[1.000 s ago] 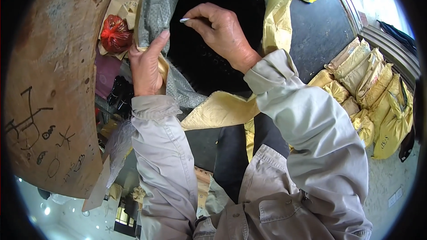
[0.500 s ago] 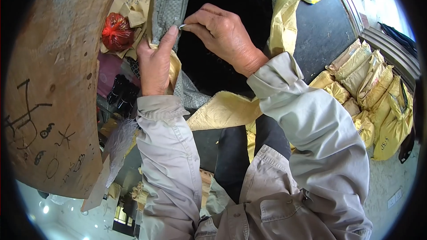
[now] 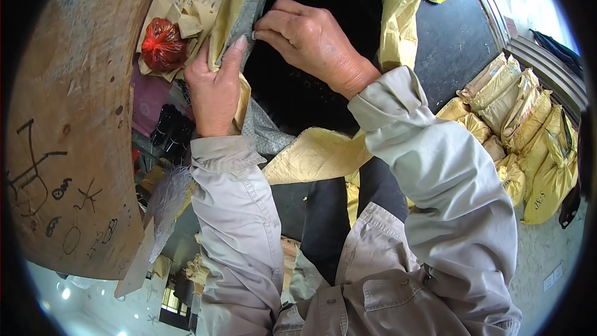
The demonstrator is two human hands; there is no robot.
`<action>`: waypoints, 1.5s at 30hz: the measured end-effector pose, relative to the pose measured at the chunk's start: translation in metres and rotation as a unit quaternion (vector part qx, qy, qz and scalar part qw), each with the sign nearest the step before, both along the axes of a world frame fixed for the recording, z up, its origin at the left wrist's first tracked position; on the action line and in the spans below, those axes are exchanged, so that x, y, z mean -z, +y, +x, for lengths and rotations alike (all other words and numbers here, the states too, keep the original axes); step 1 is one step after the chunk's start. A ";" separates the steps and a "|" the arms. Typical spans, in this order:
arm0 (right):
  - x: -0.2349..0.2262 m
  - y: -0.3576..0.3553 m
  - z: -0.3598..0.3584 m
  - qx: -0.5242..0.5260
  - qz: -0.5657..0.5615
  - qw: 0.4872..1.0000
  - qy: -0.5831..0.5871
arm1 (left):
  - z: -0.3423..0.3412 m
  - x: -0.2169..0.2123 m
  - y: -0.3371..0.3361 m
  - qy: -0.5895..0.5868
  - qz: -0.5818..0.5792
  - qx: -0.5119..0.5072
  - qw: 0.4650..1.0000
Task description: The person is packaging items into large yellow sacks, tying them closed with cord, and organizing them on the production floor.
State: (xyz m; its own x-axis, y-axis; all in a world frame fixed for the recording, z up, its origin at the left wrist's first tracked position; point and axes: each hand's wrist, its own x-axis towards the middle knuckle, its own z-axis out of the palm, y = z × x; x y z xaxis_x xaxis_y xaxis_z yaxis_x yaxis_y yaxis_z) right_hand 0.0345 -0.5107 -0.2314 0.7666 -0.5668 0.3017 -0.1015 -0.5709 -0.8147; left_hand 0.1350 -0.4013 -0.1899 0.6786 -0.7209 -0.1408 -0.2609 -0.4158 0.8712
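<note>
R hand is closing in vs 1 s ago, fingers now pinching the sack edge beside the L thumb. L hand is gripping the same edge; the two hands are now meeting at one spot on the rim.

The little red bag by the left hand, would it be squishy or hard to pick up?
Probably squishy: the red bag looks like thin, shiny plastic bunched round something lumpy. It likely sags rather than rolls, since it slumps on the crumpled brown paper. It seems light.

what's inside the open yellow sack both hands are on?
Only dark shows inside the yellow sack: a black interior with a grey lining at the rim. The left hand and right hand pinch the edge, covering that part. Contents cannot be made out.
</note>
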 end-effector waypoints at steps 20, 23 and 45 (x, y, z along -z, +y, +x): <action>0.002 -0.002 0.008 -0.017 -0.059 0.997 0.041 | -0.006 0.018 0.009 0.389 -0.117 -0.176 0.897; 0.010 -0.005 0.008 -0.036 -0.036 0.998 0.047 | -0.004 0.023 0.011 0.316 -0.083 -0.124 0.937; 0.005 -0.005 0.012 -0.079 0.111 0.989 0.058 | -0.002 0.024 0.014 0.343 -0.156 -0.179 0.909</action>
